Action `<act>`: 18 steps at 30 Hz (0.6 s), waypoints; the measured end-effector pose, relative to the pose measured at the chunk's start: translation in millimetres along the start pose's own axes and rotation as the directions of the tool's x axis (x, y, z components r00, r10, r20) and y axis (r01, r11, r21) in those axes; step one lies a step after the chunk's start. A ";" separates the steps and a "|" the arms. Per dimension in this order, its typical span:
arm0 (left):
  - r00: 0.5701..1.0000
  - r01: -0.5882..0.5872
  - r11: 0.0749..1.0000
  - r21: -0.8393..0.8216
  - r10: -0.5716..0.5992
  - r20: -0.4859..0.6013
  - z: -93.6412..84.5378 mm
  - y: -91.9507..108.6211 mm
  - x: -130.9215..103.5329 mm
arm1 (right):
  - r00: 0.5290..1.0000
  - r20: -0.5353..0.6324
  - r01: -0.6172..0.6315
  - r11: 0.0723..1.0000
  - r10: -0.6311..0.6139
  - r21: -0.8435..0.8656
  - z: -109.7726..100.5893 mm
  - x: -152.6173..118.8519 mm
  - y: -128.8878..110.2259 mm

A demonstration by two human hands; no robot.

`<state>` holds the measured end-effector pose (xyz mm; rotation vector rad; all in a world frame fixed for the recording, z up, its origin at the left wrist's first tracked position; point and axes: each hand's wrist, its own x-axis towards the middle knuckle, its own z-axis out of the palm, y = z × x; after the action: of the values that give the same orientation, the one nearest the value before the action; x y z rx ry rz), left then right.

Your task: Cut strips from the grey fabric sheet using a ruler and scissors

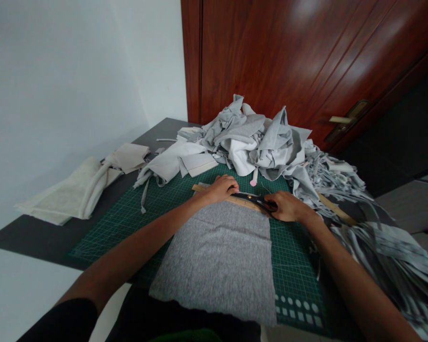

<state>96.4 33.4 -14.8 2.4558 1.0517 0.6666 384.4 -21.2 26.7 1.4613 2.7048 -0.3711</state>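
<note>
A piece of grey knit fabric (221,256) lies over the green cutting mat (296,266), its near end hanging past the table edge. Across its far end rests a wooden ruler (243,203). My right hand (287,205) is closed round the handles of black scissors (250,196), whose blades point left along the ruler. At the blade tips, my left hand (221,188) has its fingers closed at the fabric's far edge, over the ruler. The fingertips are partly hidden.
Grey and white cloth scraps (249,137) are heaped at the back, near a wooden door (271,57). Folded white fabric (74,190) lies at left. Cut strips (392,266) pile up at right. A pink-ended object (254,178) sits beyond the scissors.
</note>
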 end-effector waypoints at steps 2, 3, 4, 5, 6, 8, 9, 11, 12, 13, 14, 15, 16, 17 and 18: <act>1.000 -0.002 1.000 0.001 0.002 -0.002 -0.6 0.7 -0.5 | 1.000 0.002 0.003 1.000 -0.003 0.003 0.4 0.2 0.4; 1.000 -0.007 1.000 0.001 0.007 -0.002 -0.7 0.9 -0.8 | 1.000 -0.002 0.005 1.000 -0.005 0.000 0.7 0.3 0.5; 1.000 -0.011 1.000 0.002 0.011 -0.003 -0.6 1.0 -1.2 | 1.000 -0.005 0.006 1.000 -0.006 -0.002 1.0 0.5 0.4; 1.000 -0.013 1.000 0.003 0.013 -0.005 -0.5 1.1 -1.7 | 1.000 -0.007 0.007 1.000 -0.007 -0.003 1.2 0.6 0.3; 1.000 -0.014 1.000 0.004 0.014 -0.008 -0.3 1.1 -2.1 | 1.000 -0.008 0.008 1.000 -0.008 -0.003 1.4 0.7 0.2; 1.000 -0.019 1.000 0.000 0.019 -0.013 -0.4 1.1 -2.9 | 1.000 -0.011 0.010 1.000 -0.010 0.001 1.6 0.9 0.0; 1.000 -0.020 1.000 -0.005 0.020 -0.014 -0.8 1.3 -3.1 | 1.000 -0.012 0.011 1.000 -0.011 0.003 1.6 1.0 0.1; 1.000 -0.018 1.000 -0.017 0.017 -0.012 -2.2 2.0 -3.5 | 1.000 -0.012 0.014 1.000 -0.014 0.009 2.0 1.1 0.9; 1.000 -0.013 1.000 -0.022 0.013 -0.009 -3.1 2.5 -3.6 | 1.000 -0.011 0.016 1.000 -0.016 0.012 2.3 1.1 1.5; 1.000 -0.007 1.000 -0.024 0.007 -0.008 -4.0 3.0 -3.8 | 1.000 -0.010 0.017 1.000 -0.017 0.014 2.7 1.2 2.2; 1.000 0.001 1.000 -0.025 -0.001 -0.007 -4.9 3.6 -4.0 | 1.000 -0.010 0.018 1.000 -0.018 0.017 3.1 1.2 2.9; 1.000 0.007 1.000 -0.024 -0.007 -0.006 -5.6 4.0 -4.2 | 1.000 -0.011 0.019 1.000 -0.019 0.019 3.6 1.3 3.5; 1.000 0.010 1.000 -0.024 -0.010 -0.005 -6.2 4.4 -4.4 | 1.000 -0.012 0.019 1.000 -0.019 0.020 4.0 1.3 4.0; 1.000 0.012 1.000 -0.024 -0.012 -0.004 -6.6 4.6 -4.7 | 1.000 -0.013 0.019 1.000 -0.019 0.019 4.3 1.4 4.3; 1.000 0.010 1.000 -0.024 -0.011 -0.006 -6.9 4.7 -5.0 | 1.000 -0.014 0.020 1.000 -0.020 0.019 4.4 1.5 4.3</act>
<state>92.2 27.8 -8.1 2.4277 1.0522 0.6802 386.8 -18.7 21.4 1.4478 2.7357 -0.3899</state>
